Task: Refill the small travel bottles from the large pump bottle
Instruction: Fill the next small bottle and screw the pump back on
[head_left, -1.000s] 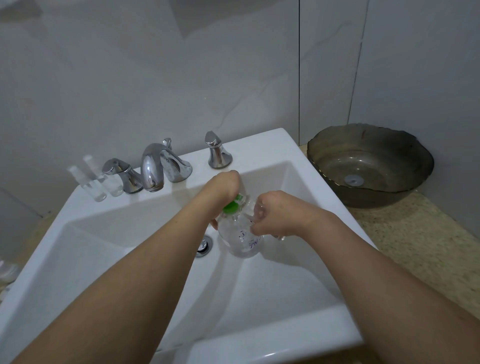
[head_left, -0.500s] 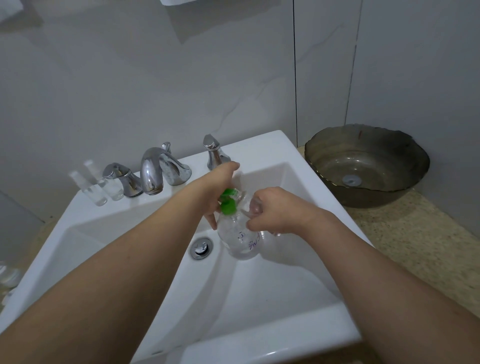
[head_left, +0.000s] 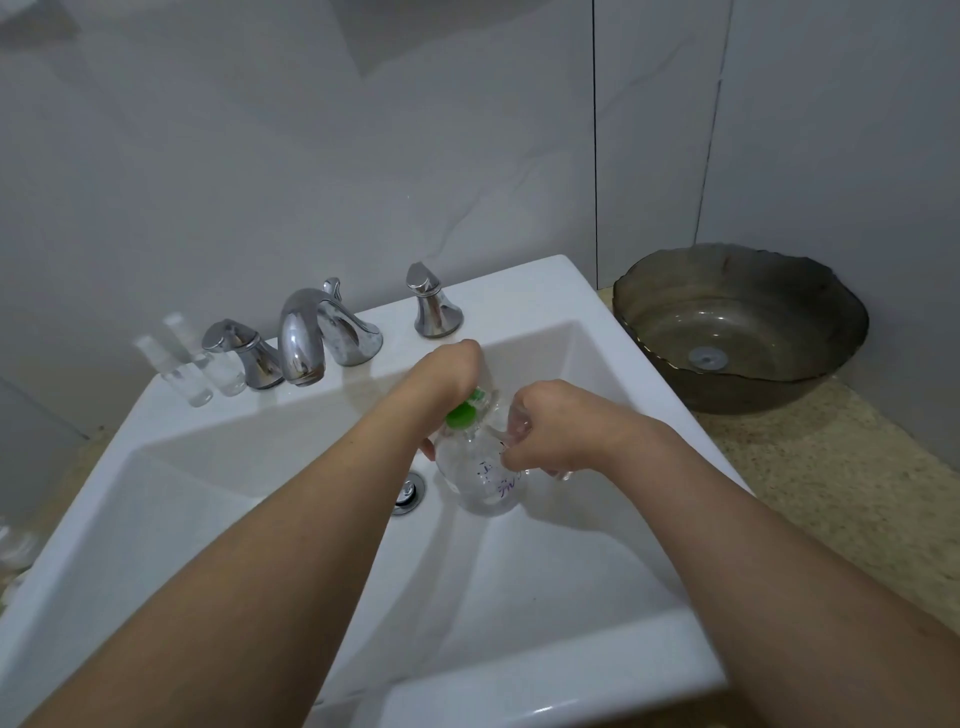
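Over the white sink basin (head_left: 597, 561) stands a large clear pump bottle (head_left: 480, 478) with a green pump head (head_left: 464, 413) and blue writing on its side. My left hand (head_left: 449, 376) is closed over the pump head from above. My right hand (head_left: 550, 428) grips a small clear travel bottle (head_left: 517, 423) right beside the pump's spout. Two more small clear travel bottles (head_left: 179, 371) stand on the sink's back ledge at the left, beside the left tap handle.
A chrome faucet (head_left: 304, 338) with two handles (head_left: 434, 309) sits on the back ledge. The drain plug (head_left: 408, 491) lies just left of the pump bottle. A dark glass vessel bowl (head_left: 737, 332) rests on the speckled counter at the right.
The view has shifted slightly. Both hands and the bottles stay in nearly the same spot over the basin, and the green pump head shows a little more below my left hand.
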